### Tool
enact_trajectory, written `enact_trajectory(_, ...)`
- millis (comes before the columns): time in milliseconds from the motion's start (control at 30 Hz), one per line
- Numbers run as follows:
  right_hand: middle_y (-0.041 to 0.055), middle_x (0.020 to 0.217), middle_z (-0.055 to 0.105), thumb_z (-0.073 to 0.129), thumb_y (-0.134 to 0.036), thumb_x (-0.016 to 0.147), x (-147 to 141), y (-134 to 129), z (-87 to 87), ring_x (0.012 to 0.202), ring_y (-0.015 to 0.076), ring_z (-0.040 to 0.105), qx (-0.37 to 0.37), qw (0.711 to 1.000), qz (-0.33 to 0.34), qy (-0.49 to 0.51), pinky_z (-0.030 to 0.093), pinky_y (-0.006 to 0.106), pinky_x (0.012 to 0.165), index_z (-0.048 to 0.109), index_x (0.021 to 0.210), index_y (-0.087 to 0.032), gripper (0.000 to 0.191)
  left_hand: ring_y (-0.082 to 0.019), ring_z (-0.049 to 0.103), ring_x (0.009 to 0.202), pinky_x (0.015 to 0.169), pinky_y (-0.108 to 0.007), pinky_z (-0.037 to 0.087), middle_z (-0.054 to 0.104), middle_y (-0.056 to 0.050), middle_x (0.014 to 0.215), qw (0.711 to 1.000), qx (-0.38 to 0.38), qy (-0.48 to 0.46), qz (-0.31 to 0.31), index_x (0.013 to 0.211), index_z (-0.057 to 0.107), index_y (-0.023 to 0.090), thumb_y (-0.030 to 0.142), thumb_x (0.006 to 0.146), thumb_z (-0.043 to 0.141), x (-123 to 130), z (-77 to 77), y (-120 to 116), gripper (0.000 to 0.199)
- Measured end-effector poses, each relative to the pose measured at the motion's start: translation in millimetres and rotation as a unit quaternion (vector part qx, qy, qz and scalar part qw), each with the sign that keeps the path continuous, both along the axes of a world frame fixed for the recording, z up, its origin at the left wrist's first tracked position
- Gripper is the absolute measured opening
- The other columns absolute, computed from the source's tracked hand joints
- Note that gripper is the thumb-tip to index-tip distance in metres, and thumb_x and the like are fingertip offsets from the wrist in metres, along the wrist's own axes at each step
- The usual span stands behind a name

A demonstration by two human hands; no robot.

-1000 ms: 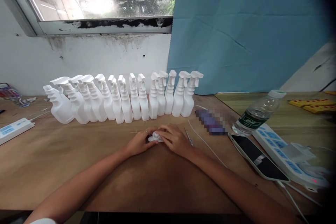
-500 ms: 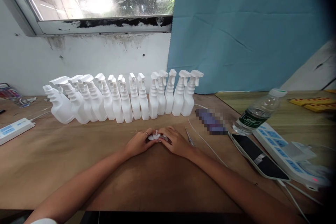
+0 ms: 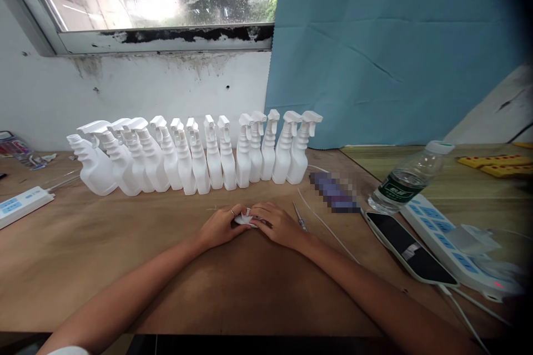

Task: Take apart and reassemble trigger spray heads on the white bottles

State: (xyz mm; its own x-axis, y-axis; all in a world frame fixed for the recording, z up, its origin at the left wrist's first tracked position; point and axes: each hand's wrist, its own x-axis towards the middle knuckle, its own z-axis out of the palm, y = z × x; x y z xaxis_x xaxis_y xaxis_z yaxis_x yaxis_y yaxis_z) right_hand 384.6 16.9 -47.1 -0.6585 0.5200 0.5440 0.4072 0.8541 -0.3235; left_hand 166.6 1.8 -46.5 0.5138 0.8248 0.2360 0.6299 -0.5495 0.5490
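Plain white on the small plastic piece [image 3: 242, 221] and on the row of tall plastic spray bottles [image 3: 214, 169]. Warm brown over the flat wooden desk [image 3: 104, 266]; muted blue, creased with darker lines, over the broad hanging cloth [image 3: 375, 66]. Dark green with white print on the label [image 3: 397, 189] of the clear, white-capped plastic drinking bottle [image 3: 425, 167]. White with light-blue panels and a red glow on the long plastic power strip [image 3: 443, 241]. Yellow dotted with red on the flat strips [image 3: 495, 162].
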Motion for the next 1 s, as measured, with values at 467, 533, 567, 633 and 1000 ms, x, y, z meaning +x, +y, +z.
enact_trajectory(467, 0.0083, 0.104, 0.063, 0.045, -0.024, 0.097, 0, -1, -1.7, 0.094, 0.0177, 0.062, -0.056, 0.998, 0.026, 0.014, 0.051, 0.032, 0.085, 0.061, 0.109, -0.020, 0.021, -0.015, 0.060, 0.081, 0.071, -0.024, 0.043, 0.065, -0.001, 0.093, 1.000, 0.005, -0.010, -0.011, 0.099, 0.056, 0.022, 0.043, 0.090, 0.055, -1, -2.2, 1, 0.023)
enact_trajectory(533, 0.0082, 0.104, 0.063, 0.044, -0.023, 0.098, 1, 0, -3.1, 0.093, 0.0177, 0.061, -0.052, 0.998, 0.027, 0.014, 0.051, 0.032, 0.084, 0.061, 0.110, -0.020, 0.022, -0.015, 0.059, 0.080, 0.070, -0.023, 0.042, 0.065, -0.001, 0.092, 1.000, 0.009, -0.009, -0.019, 0.098, 0.057, 0.021, 0.043, 0.091, 0.054, -1, -1.6, 1, 0.023)
enact_trajectory(567, 0.0083, 0.104, 0.063, 0.044, -0.023, 0.098, 1, 0, -3.7, 0.093, 0.0176, 0.061, -0.051, 0.998, 0.028, 0.013, 0.051, 0.032, 0.084, 0.061, 0.111, -0.020, 0.022, -0.014, 0.059, 0.079, 0.069, -0.022, 0.042, 0.064, -0.001, 0.091, 1.000, 0.012, -0.008, -0.024, 0.098, 0.057, 0.021, 0.043, 0.091, 0.054, -1, -1.3, 1, 0.023)
enact_trajectory(633, 0.0085, 0.105, 0.062, 0.044, -0.022, 0.098, 1, 1, -4.6, 0.093, 0.0176, 0.061, -0.049, 0.998, 0.029, 0.012, 0.051, 0.031, 0.084, 0.061, 0.112, -0.020, 0.023, -0.013, 0.057, 0.077, 0.068, -0.021, 0.041, 0.063, -0.001, 0.088, 0.999, 0.023, -0.004, -0.034, 0.098, 0.058, 0.021, 0.043, 0.092, 0.052, -2, -0.8, 1, 0.023)
enact_trajectory(1000, 0.0073, 0.100, 0.066, 0.045, -0.022, 0.097, 4, 1, 5.1, 0.093, 0.0178, 0.061, -0.020, 0.999, 0.034, -0.009, 0.048, 0.032, 0.085, 0.063, 0.105, -0.020, 0.020, -0.014, 0.058, 0.073, 0.064, -0.022, 0.041, 0.064, -0.001, 0.086, 1.000, 0.007, 0.005, -0.003, 0.096, 0.057, 0.021, 0.044, 0.089, 0.055, -1, -5.0, 1, 0.023)
